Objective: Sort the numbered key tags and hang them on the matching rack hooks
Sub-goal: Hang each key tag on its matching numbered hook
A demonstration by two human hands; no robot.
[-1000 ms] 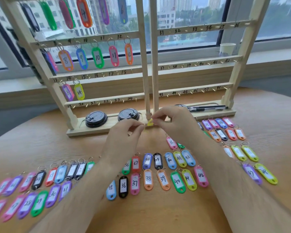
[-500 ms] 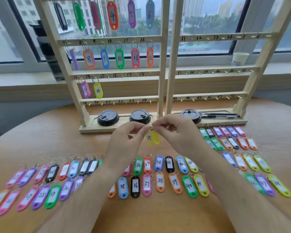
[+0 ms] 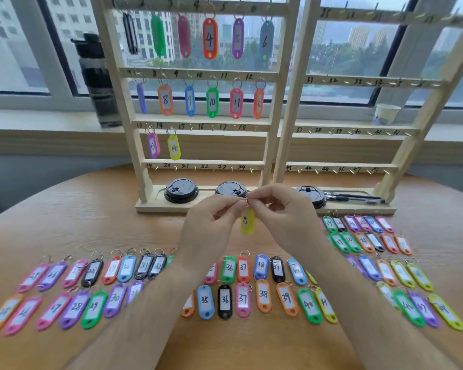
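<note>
A round wooden counter (image 3: pixel 91 225) fills the near part of the scene. Toward its far side three black cup lids lie in a row: one at the left (image 3: pixel 181 190), one in the middle (image 3: pixel 229 188), one at the right (image 3: pixel 312 194). Black pens (image 3: pixel 353 197) lie just right of the right lid. Beyond, on the windowsill (image 3: pixel 38 121), a dark bottle (image 3: pixel 98 81) stands upright at the far left and a paper cup (image 3: pixel 386 113) at the far right. Tall buildings (image 3: pixel 8 36) show through the window.

Yellow tag (image 3: pixel 247 221) (black numeral), pale wooden rack (image 3: pixel 198 121).
</note>
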